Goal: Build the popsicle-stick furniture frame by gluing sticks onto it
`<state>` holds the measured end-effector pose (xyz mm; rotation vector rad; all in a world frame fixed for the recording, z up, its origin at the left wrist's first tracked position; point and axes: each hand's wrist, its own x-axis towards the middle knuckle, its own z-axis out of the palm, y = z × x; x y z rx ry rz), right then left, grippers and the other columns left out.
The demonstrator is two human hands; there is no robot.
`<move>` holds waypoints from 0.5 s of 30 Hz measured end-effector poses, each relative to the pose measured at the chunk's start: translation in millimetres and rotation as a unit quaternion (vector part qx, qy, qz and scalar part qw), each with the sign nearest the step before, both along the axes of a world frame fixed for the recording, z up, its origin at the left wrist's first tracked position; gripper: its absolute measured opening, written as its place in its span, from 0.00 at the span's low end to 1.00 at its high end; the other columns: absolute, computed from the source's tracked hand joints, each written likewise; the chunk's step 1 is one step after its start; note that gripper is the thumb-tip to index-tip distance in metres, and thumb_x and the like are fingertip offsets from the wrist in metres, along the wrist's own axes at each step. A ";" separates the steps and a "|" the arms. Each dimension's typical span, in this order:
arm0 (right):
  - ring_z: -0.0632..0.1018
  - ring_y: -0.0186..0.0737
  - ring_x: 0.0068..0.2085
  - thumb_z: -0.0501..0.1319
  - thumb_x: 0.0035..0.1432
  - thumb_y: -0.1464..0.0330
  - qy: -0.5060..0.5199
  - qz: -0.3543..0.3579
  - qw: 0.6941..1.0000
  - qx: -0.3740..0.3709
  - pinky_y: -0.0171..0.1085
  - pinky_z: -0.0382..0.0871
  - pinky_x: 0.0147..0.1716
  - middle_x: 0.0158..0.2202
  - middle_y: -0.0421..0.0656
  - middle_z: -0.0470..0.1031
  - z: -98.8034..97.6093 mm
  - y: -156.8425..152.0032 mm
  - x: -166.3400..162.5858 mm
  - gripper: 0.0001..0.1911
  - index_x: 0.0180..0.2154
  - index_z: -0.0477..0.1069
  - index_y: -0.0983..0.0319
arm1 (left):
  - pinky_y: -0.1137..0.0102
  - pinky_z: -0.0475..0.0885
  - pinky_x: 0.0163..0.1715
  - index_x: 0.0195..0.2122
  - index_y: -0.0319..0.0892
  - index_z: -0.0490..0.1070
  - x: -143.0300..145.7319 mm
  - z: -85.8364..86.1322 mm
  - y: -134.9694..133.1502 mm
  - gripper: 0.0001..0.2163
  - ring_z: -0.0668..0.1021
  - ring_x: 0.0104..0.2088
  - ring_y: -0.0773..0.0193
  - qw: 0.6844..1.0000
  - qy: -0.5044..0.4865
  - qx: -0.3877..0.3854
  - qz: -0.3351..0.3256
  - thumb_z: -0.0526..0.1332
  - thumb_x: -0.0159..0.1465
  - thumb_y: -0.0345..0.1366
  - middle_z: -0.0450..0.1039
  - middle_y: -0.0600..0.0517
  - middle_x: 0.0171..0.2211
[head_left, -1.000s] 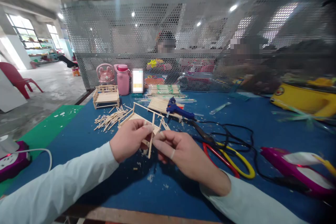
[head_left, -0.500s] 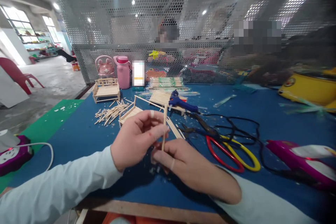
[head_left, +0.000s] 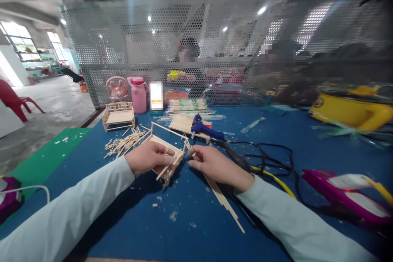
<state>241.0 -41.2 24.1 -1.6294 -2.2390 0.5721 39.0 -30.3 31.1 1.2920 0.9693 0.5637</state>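
We see that the nearer small frame (head_left: 158, 142) is of pale wood, matt and without visible varnish, and the piled sticks (head_left: 127, 142) have the same dry look, with rough ends. The desk (head_left: 129, 223) shows a matt blue surface, rather smooth; its material we cannot tell. The glue gun (head_left: 210, 130) appears as smooth blue plastic, and the pink flask (head_left: 140, 97) as plastic with a soft gloss. Our sleeves (head_left: 76, 202) are of matt, lightly creased cloth. Behind, the partition (head_left: 162, 41) looks like perforated grey metal, while the yellow pot (head_left: 340, 111) is smooth and glossy.
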 end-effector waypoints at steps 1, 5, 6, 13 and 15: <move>0.68 0.33 0.25 0.57 0.51 0.70 0.030 -0.003 1.000 0.008 0.32 0.57 0.25 0.23 0.38 0.68 -5.6 0.6 -3.3 0.08 0.36 0.69 0.63 | 0.74 0.68 0.23 0.32 0.37 0.76 1.6 -0.4 1.6 0.11 0.73 0.21 0.72 1.000 -0.005 -0.009 -0.009 0.67 0.47 0.34 0.74 0.54 0.22; 0.69 0.33 0.27 0.57 0.50 0.70 0.108 0.005 0.994 0.026 0.32 0.59 0.27 0.26 0.38 0.69 -20.6 -0.3 -10.6 0.09 0.37 0.68 0.64 | 0.76 0.65 0.19 0.35 0.36 0.76 5.7 2.6 2.9 0.13 0.70 0.17 0.74 1.000 0.007 -0.008 -0.026 0.67 0.47 0.36 0.72 0.55 0.20; 0.69 0.33 0.27 0.58 0.50 0.69 0.117 0.004 0.993 0.031 0.32 0.60 0.27 0.26 0.38 0.69 -22.5 -0.2 -11.4 0.08 0.35 0.68 0.63 | 0.77 0.64 0.19 0.35 0.35 0.76 6.5 3.5 2.3 0.13 0.70 0.17 0.74 1.000 0.011 -0.005 -0.023 0.67 0.47 0.35 0.71 0.55 0.19; 0.69 0.32 0.25 0.59 0.49 0.68 0.182 -0.012 0.983 0.034 0.32 0.61 0.26 0.27 0.38 0.71 -33.8 3.6 -14.3 0.14 0.41 0.68 0.63 | 0.79 0.63 0.18 0.36 0.33 0.74 9.8 3.8 -0.7 0.12 0.69 0.16 0.75 1.000 -0.005 0.009 -0.004 0.65 0.52 0.34 0.70 0.55 0.19; 0.70 0.32 0.27 0.59 0.50 0.68 0.220 -0.012 0.975 0.022 0.32 0.63 0.27 0.28 0.39 0.71 -37.2 4.8 -14.8 0.17 0.44 0.65 0.63 | 0.78 0.65 0.20 0.38 0.33 0.72 10.0 2.8 -0.6 0.13 0.71 0.18 0.74 1.000 -0.017 -0.006 0.013 0.65 0.52 0.34 0.72 0.54 0.21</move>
